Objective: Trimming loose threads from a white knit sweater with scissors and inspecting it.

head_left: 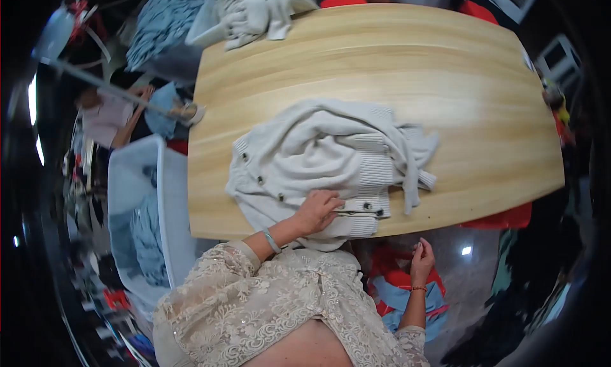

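Note:
A cream knit cardigan [318, 151] with dark buttons and ribbed edges lies bunched near the front of the wooden table [471, 74]. One of its sleeves trails to the right. My left hand [318, 212] rests on the cardigan beside the buttoned band at its near side, fingers slightly bent and apart. Beyond the table's front edge, my right hand [422, 263] is held low, its fingers curled together. Whether anything small sits in those fingers I cannot make out.
More cream knitwear [258, 14] spills from a white bin at the back left. A white plastic bin [162, 208] with blue-grey garments stands left of the table. Red and light-blue things [417, 303] lie below my right hand. Another person [111, 116] sits at the far left.

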`<state>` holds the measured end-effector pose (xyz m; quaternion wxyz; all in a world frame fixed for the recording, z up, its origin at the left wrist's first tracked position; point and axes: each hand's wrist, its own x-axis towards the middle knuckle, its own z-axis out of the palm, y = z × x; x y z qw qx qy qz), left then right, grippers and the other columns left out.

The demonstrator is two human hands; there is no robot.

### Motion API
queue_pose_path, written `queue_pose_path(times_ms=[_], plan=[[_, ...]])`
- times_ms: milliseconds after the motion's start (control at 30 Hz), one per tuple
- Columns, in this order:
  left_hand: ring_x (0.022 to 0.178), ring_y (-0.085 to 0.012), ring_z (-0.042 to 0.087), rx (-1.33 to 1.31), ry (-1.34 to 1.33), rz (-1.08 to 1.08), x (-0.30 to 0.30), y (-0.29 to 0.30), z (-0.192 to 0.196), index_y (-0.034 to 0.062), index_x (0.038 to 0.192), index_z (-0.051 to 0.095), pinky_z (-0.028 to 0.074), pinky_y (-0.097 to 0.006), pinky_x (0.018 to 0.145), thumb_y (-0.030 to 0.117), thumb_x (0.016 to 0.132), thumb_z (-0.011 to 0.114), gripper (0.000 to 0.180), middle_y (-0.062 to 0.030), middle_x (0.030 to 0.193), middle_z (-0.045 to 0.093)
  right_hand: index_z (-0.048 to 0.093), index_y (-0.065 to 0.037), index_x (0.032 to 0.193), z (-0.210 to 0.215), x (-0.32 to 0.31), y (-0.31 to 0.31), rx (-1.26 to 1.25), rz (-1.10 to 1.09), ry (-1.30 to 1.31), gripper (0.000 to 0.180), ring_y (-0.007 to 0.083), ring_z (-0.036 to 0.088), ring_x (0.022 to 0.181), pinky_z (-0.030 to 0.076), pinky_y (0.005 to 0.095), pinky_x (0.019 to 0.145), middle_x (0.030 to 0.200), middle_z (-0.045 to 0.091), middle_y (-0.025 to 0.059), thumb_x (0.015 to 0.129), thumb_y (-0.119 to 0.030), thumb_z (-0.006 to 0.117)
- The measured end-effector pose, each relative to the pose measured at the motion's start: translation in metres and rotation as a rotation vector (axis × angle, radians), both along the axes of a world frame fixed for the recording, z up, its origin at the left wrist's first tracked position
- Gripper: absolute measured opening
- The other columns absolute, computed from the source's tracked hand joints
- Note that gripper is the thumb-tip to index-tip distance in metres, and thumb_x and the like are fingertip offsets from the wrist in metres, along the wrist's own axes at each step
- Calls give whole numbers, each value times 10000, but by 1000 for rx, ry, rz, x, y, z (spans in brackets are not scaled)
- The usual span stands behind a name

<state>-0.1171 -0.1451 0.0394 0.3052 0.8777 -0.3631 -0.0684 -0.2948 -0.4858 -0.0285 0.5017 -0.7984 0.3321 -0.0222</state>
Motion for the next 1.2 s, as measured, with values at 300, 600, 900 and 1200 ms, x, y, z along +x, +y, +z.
queue_pose_path(times_ms=[300,600,900,1200], plan=[[1116,-360,506,230,-325,566,41,197,-12,98,1174,563,436,-450,871,-6,748,574,439,-178,1246,512,579,-63,1147,52,138,126,-457,846,-358,384,285,582,925,469,401,802,986,598,109,773,-66,670],[1103,-365,509,151,-238,375,91,234,-34,144,1213,553,472,-431,847,12,779,517,455,-195,1308,461,587,-183,1132,42,152,133,-622,1034,-8,409,270,556,947,427,403,811,988,582,65,734,-180,683],[1084,-372,543,215,-185,108,124,251,-29,118,1230,520,486,-411,881,45,785,556,452,-198,1281,488,659,-78,1004,113,235,107,-668,1054,131,251,351,576,926,481,437,807,950,607,153,772,-173,664],[739,-275,597,-97,-156,449,162,230,11,56,912,536,496,-384,609,30,765,578,156,-120,917,543,657,-153,996,221,362,109,-887,491,-539,274,292,576,871,482,395,723,900,567,98,777,-11,576]])
